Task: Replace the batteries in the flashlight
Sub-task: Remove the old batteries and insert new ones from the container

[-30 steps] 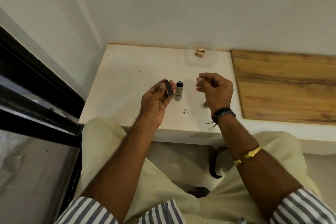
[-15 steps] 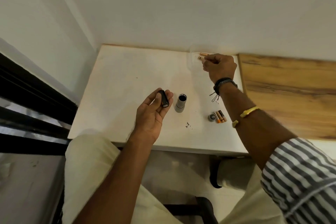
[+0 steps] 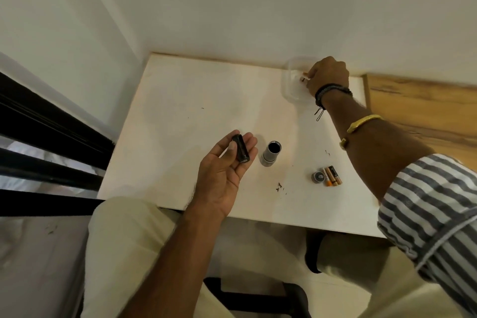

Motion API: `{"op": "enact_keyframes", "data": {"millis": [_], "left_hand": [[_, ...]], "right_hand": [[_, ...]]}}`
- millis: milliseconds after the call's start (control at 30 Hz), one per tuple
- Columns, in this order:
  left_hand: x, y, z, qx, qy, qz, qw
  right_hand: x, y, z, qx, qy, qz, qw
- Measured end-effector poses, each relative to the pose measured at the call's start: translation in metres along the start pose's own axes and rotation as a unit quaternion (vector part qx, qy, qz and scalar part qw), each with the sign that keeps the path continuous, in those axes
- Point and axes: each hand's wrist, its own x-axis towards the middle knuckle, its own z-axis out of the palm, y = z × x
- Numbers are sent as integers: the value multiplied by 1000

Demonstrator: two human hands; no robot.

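grey flashlight body (image 3: 270, 153) upright, mouth up

The silver flashlight body (image 3: 271, 153) stands upright on the white surface (image 3: 180, 111), open end up. The black battery holder (image 3: 240, 148) lies pinched between the left hand (image 3: 222, 175)'s thumb and fingers. To the right, the round tail cap (image 3: 318, 177) touches the orange-and-black batteries (image 3: 333, 175), which lie side by side. The right hand (image 3: 327, 75) pinches a single battery (image 3: 303, 78).

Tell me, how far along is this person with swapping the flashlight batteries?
Done: the flashlight tube stands open on the table, its end cap and loose batteries lying together nearby. In hand: the left hand holds the black holder, while the right hand reaches into the clear tub, apparently pinching a small battery. Left: fill the holder, slide it in, refit the cap.
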Motion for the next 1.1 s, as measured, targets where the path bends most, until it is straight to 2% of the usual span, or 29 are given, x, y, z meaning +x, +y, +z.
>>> {"op": "enact_keyframes", "data": {"millis": [233,533,667,867,933,1100], "left_hand": [[-3,1,5,-10,-14,-9,1000],[-10,1,10,70,-10,11,997],[-17,0,12,99,-24,16,995],[-30,-7,15,140,-68,27,987],[-36,-12,18,161,-83,28,983],[-46,-21,22,208,-106,28,972]], "right_hand": [[-6,5,-2,-7,2,-11,1000],[-59,4,-37,181,66,-17,981],[-114,6,-54,299,42,-25,953],[-216,14,-59,477,-35,-46,877],[-244,17,-58,504,-43,-51,861],[-288,21,-56,522,-38,-85,848]]}}
